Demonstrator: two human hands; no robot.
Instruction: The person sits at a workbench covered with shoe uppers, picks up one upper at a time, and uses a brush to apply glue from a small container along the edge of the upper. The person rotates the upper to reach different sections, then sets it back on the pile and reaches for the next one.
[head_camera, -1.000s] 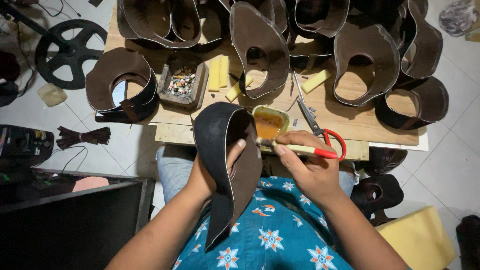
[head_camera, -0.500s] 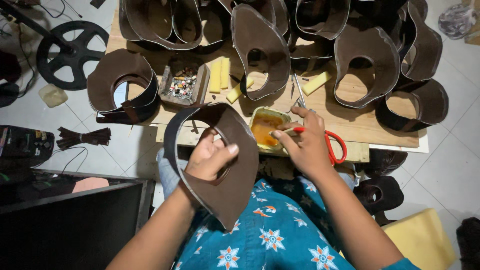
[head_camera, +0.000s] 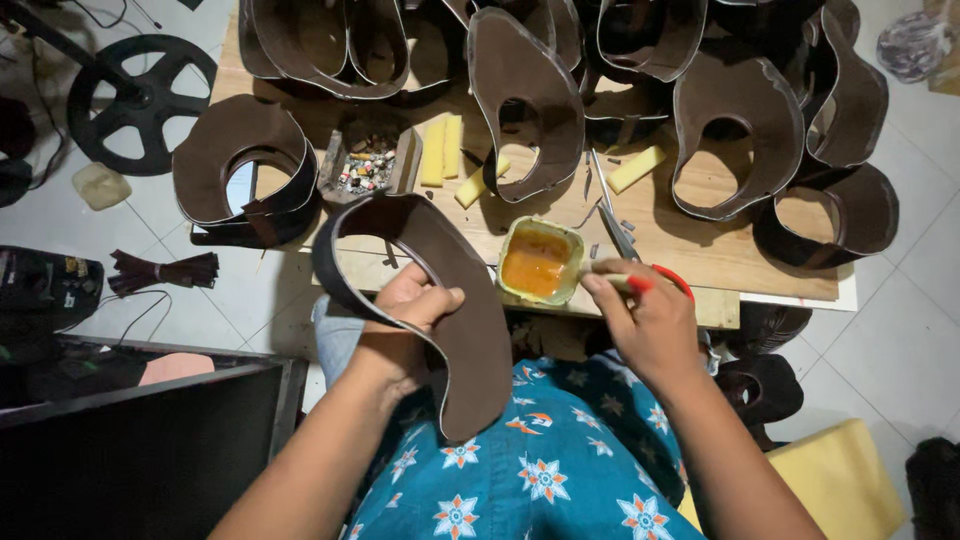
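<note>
I see my left hand (head_camera: 412, 300) gripping the curved brown leather piece (head_camera: 470, 330), fingers wrapped over its inner edge above my lap; my right hand (head_camera: 650, 320) pinches a brush (head_camera: 612, 282) beside the glue tub (head_camera: 538, 262)

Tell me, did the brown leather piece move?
Yes. The left hand turned the brown leather piece and lifted it toward the wooden table, its loop now over the edge.

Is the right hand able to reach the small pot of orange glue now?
Probably yes. The right hand is just beside the glue pot at the table's near edge, with nothing between them; it holds a small stick pointing toward the pot.
</note>
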